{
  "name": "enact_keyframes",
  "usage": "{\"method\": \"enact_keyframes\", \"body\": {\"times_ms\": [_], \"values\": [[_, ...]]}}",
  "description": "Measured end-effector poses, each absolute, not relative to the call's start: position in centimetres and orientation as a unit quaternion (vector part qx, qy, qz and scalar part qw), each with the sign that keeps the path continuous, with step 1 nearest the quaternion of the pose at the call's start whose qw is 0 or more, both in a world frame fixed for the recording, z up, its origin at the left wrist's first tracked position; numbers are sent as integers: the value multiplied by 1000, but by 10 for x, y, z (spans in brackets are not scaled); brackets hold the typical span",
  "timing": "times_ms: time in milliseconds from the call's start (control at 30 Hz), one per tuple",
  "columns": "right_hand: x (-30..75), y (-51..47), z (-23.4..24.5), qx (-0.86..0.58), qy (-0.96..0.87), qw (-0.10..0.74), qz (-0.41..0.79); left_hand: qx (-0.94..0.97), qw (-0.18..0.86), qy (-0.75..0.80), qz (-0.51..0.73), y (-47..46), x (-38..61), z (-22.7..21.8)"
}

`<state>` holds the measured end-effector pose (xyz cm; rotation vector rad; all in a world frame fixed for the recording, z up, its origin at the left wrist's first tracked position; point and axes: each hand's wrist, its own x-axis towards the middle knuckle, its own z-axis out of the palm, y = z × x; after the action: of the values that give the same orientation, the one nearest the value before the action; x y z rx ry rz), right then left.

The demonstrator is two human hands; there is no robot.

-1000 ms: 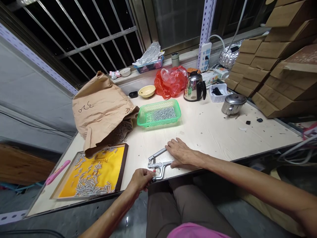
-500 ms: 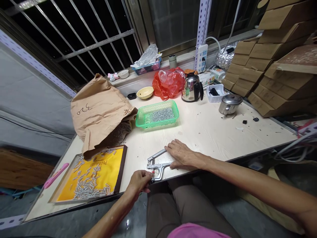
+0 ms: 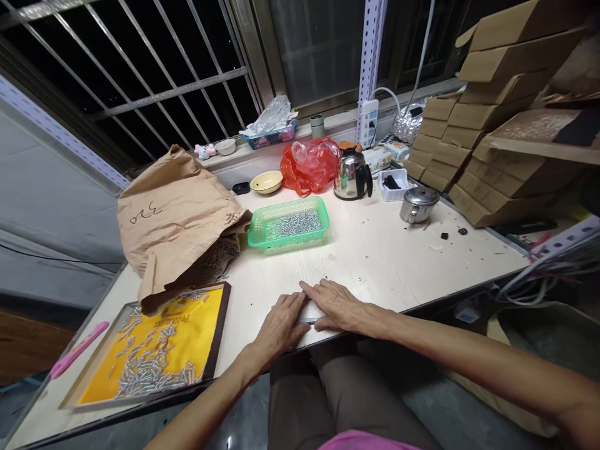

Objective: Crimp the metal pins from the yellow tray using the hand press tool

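Observation:
Silver hand-press pliers [image 3: 310, 312] lie at the table's front edge, mostly hidden under my two hands; only a grey metal part shows between them. My left hand [image 3: 282, 322] is over the head end, its fingers together and bent down over the tool. Across the handles, my right hand [image 3: 338, 305] is closed, thumb on the near side and fingers on the far side. Left of my hands, a shallow tray [image 3: 220, 331] with a yellow lining holds many small metal pins [image 3: 150, 369]. A green plastic basket [image 3: 288, 244] beyond my hands contains more small metal pieces [image 3: 300, 223].
A large brown paper bag [image 3: 173, 219] leans open at the left, behind the tray. A pink-handled tool [image 3: 79, 350] lies at the left edge. A steel kettle [image 3: 349, 178], red plastic bag [image 3: 309, 169], lidded pot [image 3: 419, 205] and stacked cardboard boxes [image 3: 497, 150] stand farther back.
My left hand has moved up from the front of the pliers and now covers their head. My right hand has closed over the handles. The view has shifted slightly.

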<state>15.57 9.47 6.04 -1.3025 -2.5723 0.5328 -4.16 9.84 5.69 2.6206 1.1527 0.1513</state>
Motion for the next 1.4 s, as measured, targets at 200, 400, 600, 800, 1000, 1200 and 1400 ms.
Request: {"method": "enact_keyframes", "body": {"times_ms": [200, 400, 600, 800, 1000, 1200, 1400], "values": [[159, 93, 75, -481, -855, 18, 194, 907, 138, 397, -5, 106, -32, 65], [155, 91, 69, -477, -866, 21, 149, 918, 150, 367, -14, 108, -18, 71], [157, 89, 54, -466, -870, 76, 141, 916, 135, 379, 2, 105, -18, 63], [153, 98, 34, -451, -877, 96, 133, 906, 138, 400, 24, 107, -16, 59], [169, 101, 50, -446, -877, 123, 129, 891, 104, 428, 109, 92, -18, 48], [179, 117, 48, -445, -870, 150, 151, 877, 85, 448, 151, 51, -11, 36], [169, 155, 41, -475, -866, 134, 83, 883, 80, 453, 91, 44, 1, 31]]}}
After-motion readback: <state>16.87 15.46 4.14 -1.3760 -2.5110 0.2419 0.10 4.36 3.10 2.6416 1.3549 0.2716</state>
